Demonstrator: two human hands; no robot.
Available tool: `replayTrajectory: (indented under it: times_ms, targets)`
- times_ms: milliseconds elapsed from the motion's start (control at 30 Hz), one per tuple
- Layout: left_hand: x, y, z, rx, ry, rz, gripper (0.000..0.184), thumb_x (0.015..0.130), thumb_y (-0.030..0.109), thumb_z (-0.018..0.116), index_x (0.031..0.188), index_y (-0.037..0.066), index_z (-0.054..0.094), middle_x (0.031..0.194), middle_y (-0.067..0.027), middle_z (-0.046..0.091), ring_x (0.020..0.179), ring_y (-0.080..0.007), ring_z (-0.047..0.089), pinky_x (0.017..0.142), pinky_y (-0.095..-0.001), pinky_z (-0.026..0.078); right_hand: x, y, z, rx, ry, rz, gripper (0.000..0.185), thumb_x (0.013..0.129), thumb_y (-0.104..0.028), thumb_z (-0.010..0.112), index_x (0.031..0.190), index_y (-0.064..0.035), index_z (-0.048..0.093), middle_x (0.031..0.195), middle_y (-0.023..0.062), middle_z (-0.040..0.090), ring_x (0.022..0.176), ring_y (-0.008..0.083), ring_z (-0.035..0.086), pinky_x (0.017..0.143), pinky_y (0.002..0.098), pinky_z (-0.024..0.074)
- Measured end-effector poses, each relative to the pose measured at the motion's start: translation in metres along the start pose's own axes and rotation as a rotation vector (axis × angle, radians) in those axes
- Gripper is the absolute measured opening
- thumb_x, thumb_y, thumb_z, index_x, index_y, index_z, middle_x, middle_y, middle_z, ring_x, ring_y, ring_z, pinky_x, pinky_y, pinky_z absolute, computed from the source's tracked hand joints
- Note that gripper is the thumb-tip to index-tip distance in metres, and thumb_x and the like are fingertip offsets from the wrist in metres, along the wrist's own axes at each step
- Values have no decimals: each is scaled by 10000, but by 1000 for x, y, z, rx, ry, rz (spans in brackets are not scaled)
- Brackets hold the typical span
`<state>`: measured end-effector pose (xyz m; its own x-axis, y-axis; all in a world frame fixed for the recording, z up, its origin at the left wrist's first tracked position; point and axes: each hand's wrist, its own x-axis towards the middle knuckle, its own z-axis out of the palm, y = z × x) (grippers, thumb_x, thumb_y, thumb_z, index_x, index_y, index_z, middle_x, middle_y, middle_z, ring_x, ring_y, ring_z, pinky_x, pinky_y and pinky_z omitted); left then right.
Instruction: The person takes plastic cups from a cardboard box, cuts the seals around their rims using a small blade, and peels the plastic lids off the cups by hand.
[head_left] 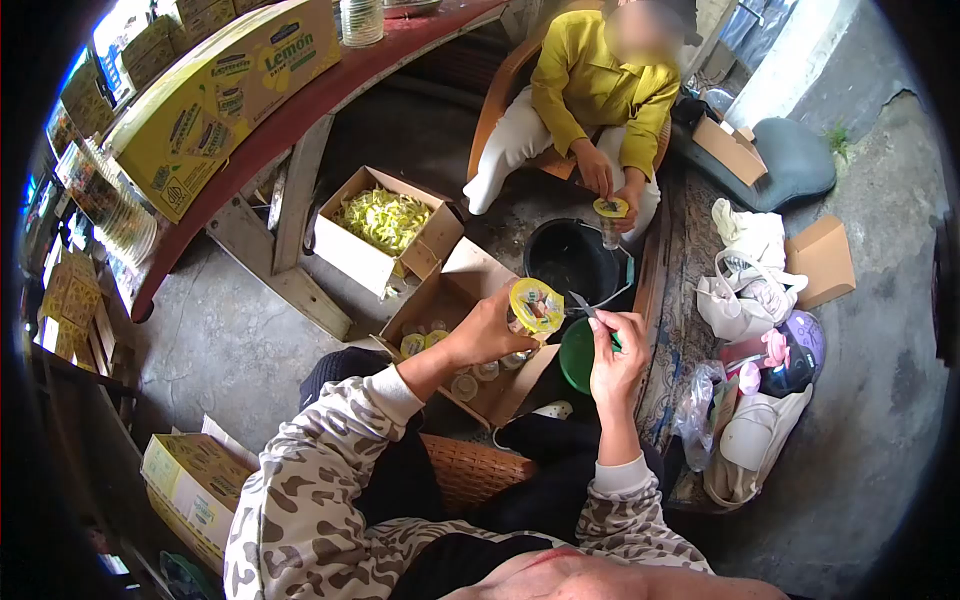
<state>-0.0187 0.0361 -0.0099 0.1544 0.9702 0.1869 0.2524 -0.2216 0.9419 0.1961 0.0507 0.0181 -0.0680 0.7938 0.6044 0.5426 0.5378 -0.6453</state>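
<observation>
My left hand is wrapped round a clear plastic cup with a yellow printed film lid, its lid tilted up towards me. In my right hand is a small knife, its blade pointing at the cup's rim; a bit of green shows by the palm. Blade and lid look slightly apart. Below the cup stands an open cardboard box holding several plastic cups, some with yellow lids. A green bucket is partly hidden behind my right hand.
Opposite sits a person in a yellow jacket, holding another lidded cup over a black bucket. A carton of yellow strips stands left of it. Lemon drink cartons line the red table. Bags lie right.
</observation>
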Motion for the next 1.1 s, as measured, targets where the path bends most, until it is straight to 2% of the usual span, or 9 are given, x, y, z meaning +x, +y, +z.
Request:
replayTrajectory:
  times_ms: [300,400,767,1033,1100]
  targets:
    - [-2,13,2,-19,20,-65,642,738,254,878,1219,23,522,1100,-110,643,1043,-229,643,923,-360,499,-5,-8,4,-98,-67,-130,182,787,13,742,924,-103,710,861,36,630,829,249,588,771,368,445]
    - [-1,9,6,-13,46,-10,656,740,288,884,1222,23,528,1079,-108,655,1025,-225,652,906,-357,507,-4,-9,6,-87,-69,-164,205,765,26,739,919,-105,710,842,25,622,816,238,588,753,368,430]
    - [0,12,3,73,69,68,616,715,245,893,1186,15,569,1051,-126,661,982,-255,673,874,-369,523,-6,-6,9,-81,-98,-154,218,754,32,734,927,-100,715,842,27,623,821,234,595,765,369,429]
    - [-2,18,1,55,78,76,639,695,245,905,1176,1,562,1062,-143,657,993,-267,669,882,-370,516,-9,-3,10,-48,-90,-100,173,798,34,720,927,-79,697,876,59,629,837,264,590,743,363,460]
    - [-1,16,2,38,84,76,703,666,237,911,1195,-32,536,1074,-205,658,1005,-330,669,869,-398,535,-9,-3,10,-44,-91,-97,173,801,34,719,931,-77,695,881,60,630,838,263,590,746,363,460]
